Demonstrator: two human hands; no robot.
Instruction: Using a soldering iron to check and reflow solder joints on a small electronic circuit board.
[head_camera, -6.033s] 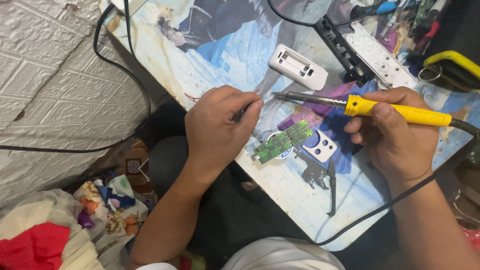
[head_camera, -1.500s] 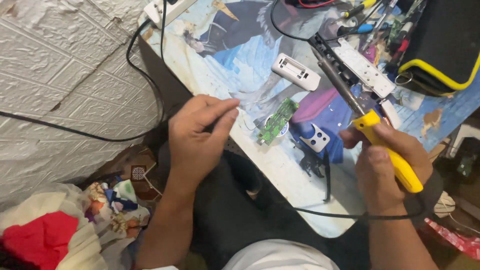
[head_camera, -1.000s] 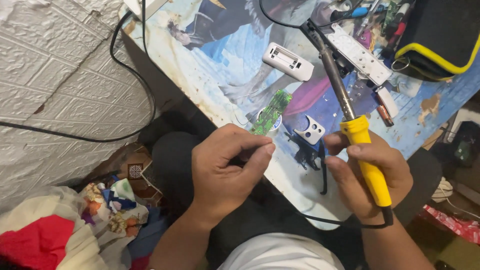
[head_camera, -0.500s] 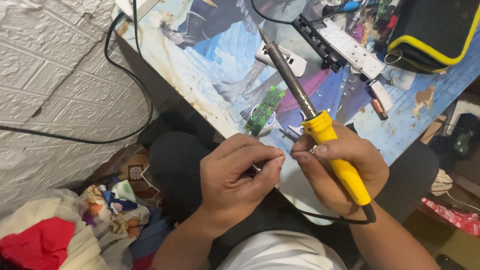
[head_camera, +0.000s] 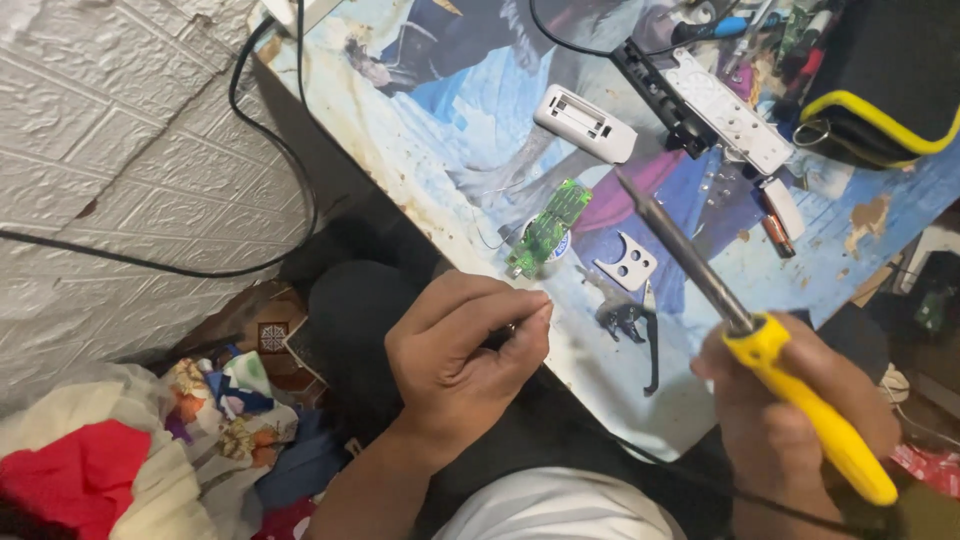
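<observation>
While the right hand (head_camera: 790, 420) clamps the yellow soldering iron (head_camera: 760, 335), its long shaft runs toward eleven o'clock, tip just beside the green circuit board (head_camera: 548, 228). Nearer the board, at its seven o'clock, the left hand (head_camera: 460, 360) pinches something too small to tell.

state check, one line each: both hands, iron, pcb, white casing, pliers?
left hand: fingers pinched shut on something small, too hidden to identify, off the table edge
right hand: grip closed on the soldering iron
soldering iron: held, tip raised above the table, touching nothing
green circuit board: bare, lying flat on the table, untouched
white casing: lying on the table, apart from the board
black pliers: lying on the table, unheld
</observation>
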